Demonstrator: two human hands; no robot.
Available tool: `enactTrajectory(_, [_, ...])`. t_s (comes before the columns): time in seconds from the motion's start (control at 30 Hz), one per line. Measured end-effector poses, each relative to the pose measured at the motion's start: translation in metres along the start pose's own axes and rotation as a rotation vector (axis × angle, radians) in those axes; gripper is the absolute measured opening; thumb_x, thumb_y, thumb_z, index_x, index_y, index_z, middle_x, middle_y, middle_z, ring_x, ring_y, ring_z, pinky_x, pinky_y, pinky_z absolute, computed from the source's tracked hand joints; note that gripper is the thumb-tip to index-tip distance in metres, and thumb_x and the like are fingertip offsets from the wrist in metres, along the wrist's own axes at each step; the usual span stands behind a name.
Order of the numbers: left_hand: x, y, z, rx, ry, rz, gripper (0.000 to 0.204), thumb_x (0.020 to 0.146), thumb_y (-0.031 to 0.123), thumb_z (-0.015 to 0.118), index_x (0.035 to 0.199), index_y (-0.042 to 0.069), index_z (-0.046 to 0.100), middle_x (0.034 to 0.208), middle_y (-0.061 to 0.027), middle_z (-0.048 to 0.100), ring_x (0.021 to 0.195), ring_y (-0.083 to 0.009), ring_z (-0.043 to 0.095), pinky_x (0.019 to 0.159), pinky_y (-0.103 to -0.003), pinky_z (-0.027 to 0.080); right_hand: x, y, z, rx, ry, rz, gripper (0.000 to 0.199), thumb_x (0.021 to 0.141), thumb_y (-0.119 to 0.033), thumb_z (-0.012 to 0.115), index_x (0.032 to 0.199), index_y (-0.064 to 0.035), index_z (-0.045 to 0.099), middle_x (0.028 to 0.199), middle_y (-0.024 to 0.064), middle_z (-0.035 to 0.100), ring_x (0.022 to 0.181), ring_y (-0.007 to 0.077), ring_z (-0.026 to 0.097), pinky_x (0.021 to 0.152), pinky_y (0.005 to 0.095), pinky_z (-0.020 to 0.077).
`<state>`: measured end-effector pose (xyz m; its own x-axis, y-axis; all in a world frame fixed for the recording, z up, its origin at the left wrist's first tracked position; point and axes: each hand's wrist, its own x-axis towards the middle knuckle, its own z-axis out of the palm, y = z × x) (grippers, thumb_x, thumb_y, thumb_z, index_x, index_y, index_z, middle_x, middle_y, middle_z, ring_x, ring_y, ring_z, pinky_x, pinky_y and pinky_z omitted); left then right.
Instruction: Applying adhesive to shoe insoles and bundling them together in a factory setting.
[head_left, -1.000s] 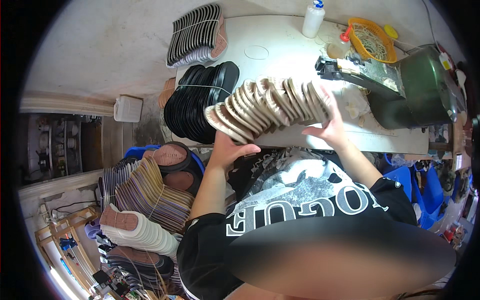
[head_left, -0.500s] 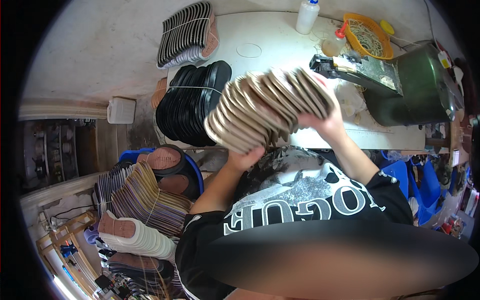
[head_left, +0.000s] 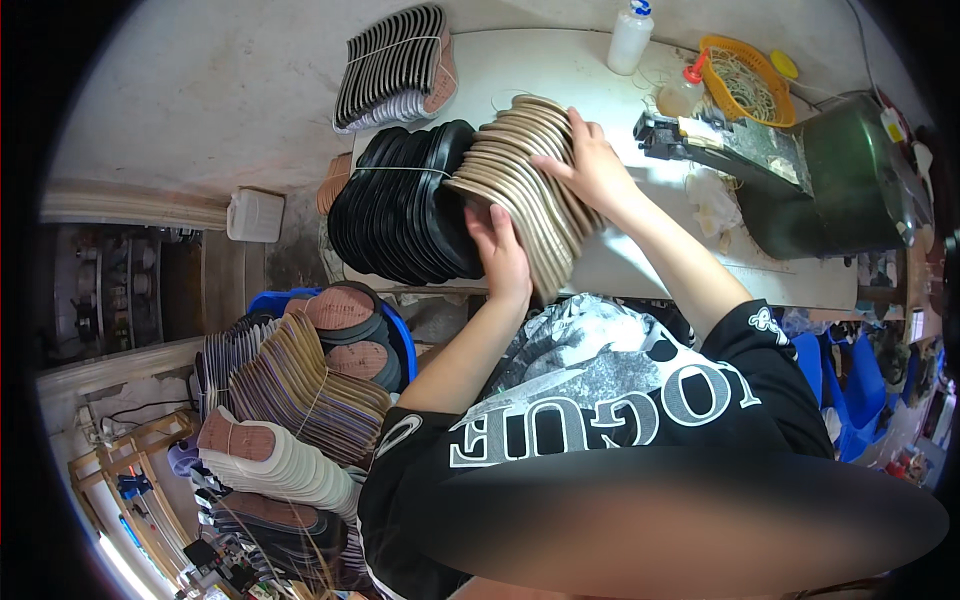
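A stack of tan, glossy-edged shoe insoles (head_left: 520, 165) stands on the white table (head_left: 660, 240), right beside a bundle of black insoles (head_left: 395, 205) tied with a band. My left hand (head_left: 502, 255) grips the near left side of the tan stack, between it and the black bundle. On the stack's right side lies my right hand (head_left: 590, 175), thumb and fingers spread round its edge, holding it. The insoles lean together in a slightly fanned row, and parts of their lower ends are hidden behind my left hand.
Another tied insole bundle (head_left: 395, 70) stands at the back left. A white bottle (head_left: 630, 40), a red-tipped bottle (head_left: 682, 92) and a yellow basket (head_left: 750, 80) of bands sit at the back right, near a dark green machine (head_left: 830, 180). More insole bundles (head_left: 300, 380) lie lower left.
The tan stack has moved left and turned more upright, coming beside the black bundle. My right hand has moved up along its side, and my left hand now holds its near left side.
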<state>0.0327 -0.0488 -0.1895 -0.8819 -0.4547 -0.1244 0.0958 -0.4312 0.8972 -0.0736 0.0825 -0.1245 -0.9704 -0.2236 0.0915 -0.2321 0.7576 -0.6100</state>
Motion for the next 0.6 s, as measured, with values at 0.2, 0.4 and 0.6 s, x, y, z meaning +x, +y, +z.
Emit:
enactTrajectory(0.2, [-0.018, -0.002, 0.027, 0.033, -0.327, -0.28, 0.065, 0.101, 0.041, 0.041, 0.148, 0.005, 0.014, 0.146, -0.0115, 0.032, 0.133, -0.018, 0.034, 0.11, -0.033, 0.028, 0.033, -0.009, 0.016, -0.151, 0.075, 0.017, 0.089, 0.081, -0.065, 0.057, 0.139, -0.0004, 0.037, 0.125, 0.0237, 0.051, 0.124, 0.0357, 0.046, 0.1, 0.054, 0.0338])
enactTrajectory(0.4, [-0.016, 0.034, 0.007, 0.138, -0.564, -0.796, 0.058, 0.095, 0.057, 0.044, 0.12, 0.006, 0.054, 0.107, -0.0035, 0.061, 0.098, -0.0128, 0.055, 0.089, -0.03, 0.04, 0.018, 0.005, 0.024, -0.069, 0.151, -0.095, 0.062, 0.09, -0.048, 0.051, 0.129, -0.0001, 0.047, 0.117, 0.0184, 0.054, 0.113, 0.0328, 0.051, 0.093, 0.0516, 0.0357])
enactTrajectory(0.6, [-0.029, 0.074, -0.03, 0.744, -1.081, -1.069, 0.064, 0.099, 0.049, 0.04, 0.138, -0.001, 0.041, 0.14, -0.0107, 0.044, 0.127, -0.0185, 0.039, 0.108, -0.03, 0.028, -0.049, -0.014, 0.01, -0.022, -0.015, -0.3, 0.051, 0.09, -0.034, 0.053, 0.129, -0.0017, 0.047, 0.119, 0.0169, 0.053, 0.111, 0.0328, 0.052, 0.094, 0.0458, 0.0359])
